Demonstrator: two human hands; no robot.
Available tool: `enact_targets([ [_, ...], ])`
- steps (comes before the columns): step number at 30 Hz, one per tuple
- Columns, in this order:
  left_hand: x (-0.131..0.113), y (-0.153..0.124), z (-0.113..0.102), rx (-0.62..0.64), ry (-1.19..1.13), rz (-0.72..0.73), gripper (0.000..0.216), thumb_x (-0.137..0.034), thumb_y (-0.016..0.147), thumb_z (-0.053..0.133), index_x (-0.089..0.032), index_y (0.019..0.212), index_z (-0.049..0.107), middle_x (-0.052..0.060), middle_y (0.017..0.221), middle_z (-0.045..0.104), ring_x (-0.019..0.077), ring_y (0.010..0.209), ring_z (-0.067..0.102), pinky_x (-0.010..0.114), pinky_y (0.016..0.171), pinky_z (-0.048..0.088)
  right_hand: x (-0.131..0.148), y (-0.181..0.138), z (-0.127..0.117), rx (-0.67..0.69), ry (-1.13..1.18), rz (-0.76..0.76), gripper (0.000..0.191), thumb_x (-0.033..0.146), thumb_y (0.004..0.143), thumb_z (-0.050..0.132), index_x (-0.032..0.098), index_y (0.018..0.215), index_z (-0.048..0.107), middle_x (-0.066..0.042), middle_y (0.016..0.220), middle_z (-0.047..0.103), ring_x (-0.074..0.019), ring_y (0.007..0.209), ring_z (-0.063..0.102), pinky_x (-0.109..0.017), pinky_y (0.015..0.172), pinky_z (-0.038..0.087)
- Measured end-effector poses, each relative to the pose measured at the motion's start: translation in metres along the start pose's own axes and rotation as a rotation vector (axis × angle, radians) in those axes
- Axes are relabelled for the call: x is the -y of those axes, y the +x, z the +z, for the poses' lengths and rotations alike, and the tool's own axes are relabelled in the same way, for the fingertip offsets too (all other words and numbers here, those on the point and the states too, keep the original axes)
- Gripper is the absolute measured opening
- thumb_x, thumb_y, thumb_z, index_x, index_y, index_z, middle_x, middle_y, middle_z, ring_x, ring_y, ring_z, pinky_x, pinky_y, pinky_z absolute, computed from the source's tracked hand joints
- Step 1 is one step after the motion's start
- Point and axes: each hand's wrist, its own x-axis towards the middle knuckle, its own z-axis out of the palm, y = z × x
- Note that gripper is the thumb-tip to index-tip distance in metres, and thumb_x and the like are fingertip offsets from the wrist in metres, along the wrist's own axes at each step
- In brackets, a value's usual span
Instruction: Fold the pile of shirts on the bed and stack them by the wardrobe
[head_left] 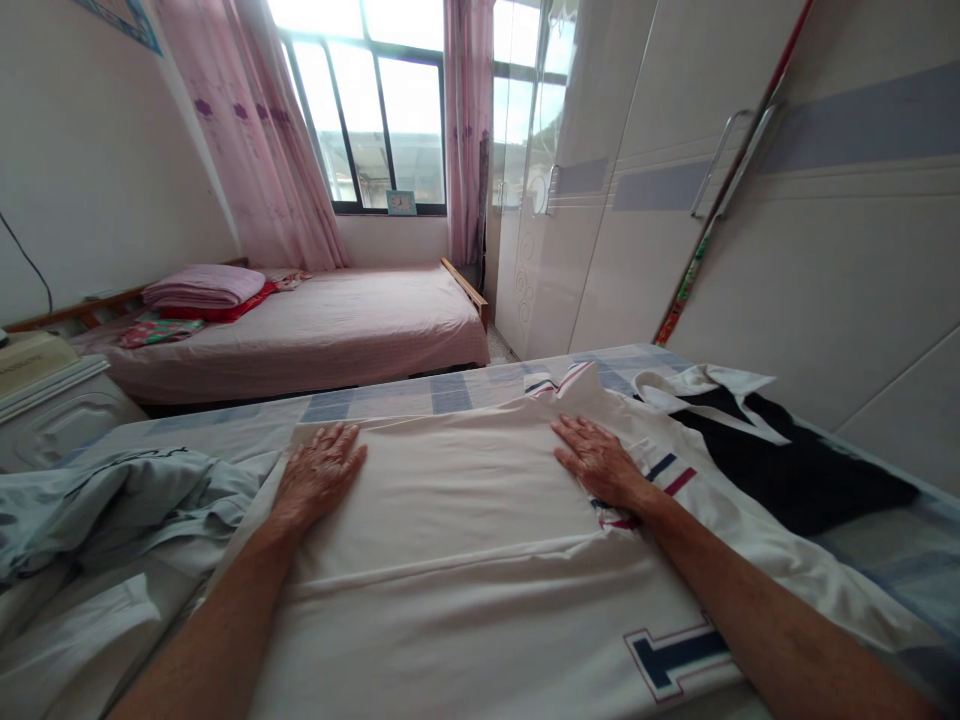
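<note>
A bedroom in a home: a bed [375, 315] with folded bedding [202, 287] at centre left, pink curtains [259, 140] at upper left, a tall wardrobe [600, 250] at upper right.

The shirt [457, 480] lies on the near bed [448, 392], beneath the left hand [319, 470] and the right hand [600, 462]. Left of the left hand are heaped clothes [142, 500]; right of the right hand lies a second garment [802, 470], on the same bed. Ahead of the left hand, past the near bed, is the far bed [360, 320], with a blanket [202, 286] on its left part. Behind that is the window [409, 110], a clock [401, 203] at its foot. The wardrobe [660, 260] stands beyond the right hand.
</note>
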Motion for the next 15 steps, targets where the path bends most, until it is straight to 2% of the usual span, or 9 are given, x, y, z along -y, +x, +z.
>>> enact_targets([
  [7,-0.0007,-0.0002,-0.0027,0.034,0.006,-0.002,0.059,-0.04,0.093,0.02,-0.015,0.145,0.035,0.009,0.153,0.031,0.0276,0.141,0.027,0.045,0.112,0.025,0.0,0.0005,-0.0012,0.013,0.014,0.004,0.055,0.043,0.094,0.03,0.02,0.142,0.043,-0.007,0.15,0.036,-0.0256,0.139,0.029,-0.043,0.112,0.023],
  [15,0.0005,-0.0003,0.0006,-0.016,0.004,0.002,0.057,-0.04,0.093,0.023,-0.016,0.143,0.039,0.008,0.151,0.034,0.0261,0.139,0.03,0.044,0.111,0.028,0.0004,0.0008,-0.0013,0.023,0.014,0.009,0.055,0.043,0.094,0.03,0.02,0.142,0.042,-0.006,0.15,0.036,-0.0258,0.139,0.028,-0.044,0.112,0.023],
])
